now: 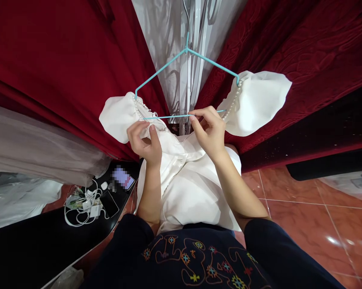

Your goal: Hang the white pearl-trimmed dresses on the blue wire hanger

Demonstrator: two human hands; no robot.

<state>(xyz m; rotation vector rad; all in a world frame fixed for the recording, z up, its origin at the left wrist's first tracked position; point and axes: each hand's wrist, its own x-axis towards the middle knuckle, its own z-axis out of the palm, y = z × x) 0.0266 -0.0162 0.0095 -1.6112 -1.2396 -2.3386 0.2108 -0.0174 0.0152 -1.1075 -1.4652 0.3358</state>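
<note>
A white dress (pixel 196 188) with puffed sleeves and pearl-trimmed straps lies across my lap. Its straps hang from the ends of a light blue clothes hanger (pixel 161 72). My right hand (pixel 211 130) pinches the hanger's lower bar near its middle, between thumb and fingertips. At the bar's left end, my left hand (pixel 145 140) has its fingers curled and the thumb close to them, beside the left strap. Whatever these fingers hold is too small to make out. The left puffed sleeve (pixel 114 116) and right puffed sleeve (pixel 256 102) spread outward.
Dark red cloth (pixel 63 52) hangs on both sides, with pale sheer fabric (pixel 165 40) and metal poles between. On a black bench (pixel 24 237) at left lie a lit phone (pixel 125 178), a dark phone (pixel 109 204) and tangled white cables (pixel 84 204). Reddish floor tiles (pixel 301 224) show at right.
</note>
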